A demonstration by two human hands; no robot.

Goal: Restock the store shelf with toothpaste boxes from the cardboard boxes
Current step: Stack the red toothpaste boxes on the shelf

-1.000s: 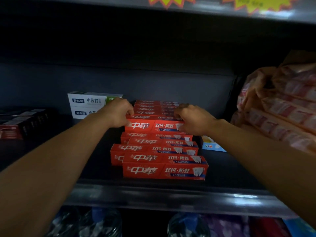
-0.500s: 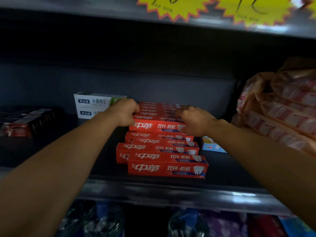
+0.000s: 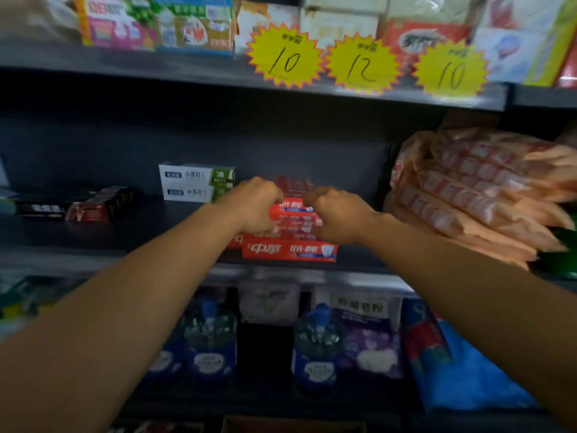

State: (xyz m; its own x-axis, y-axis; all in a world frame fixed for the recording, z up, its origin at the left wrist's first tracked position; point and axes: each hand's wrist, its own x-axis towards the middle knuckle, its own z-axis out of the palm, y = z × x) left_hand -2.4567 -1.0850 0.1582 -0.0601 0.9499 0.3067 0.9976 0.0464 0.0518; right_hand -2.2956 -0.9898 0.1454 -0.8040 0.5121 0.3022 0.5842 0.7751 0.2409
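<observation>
Dark shelf (image 3: 93,242). Left hand (image 3: 253,204), right hand (image 3: 338,214) curled; whether grasping red toothpaste boxes (image 3: 288,250) unclear. Uneven stack risked toppling forward.

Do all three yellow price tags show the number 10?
No, the middle yellow tag reads 12; the other two read 10.
</observation>
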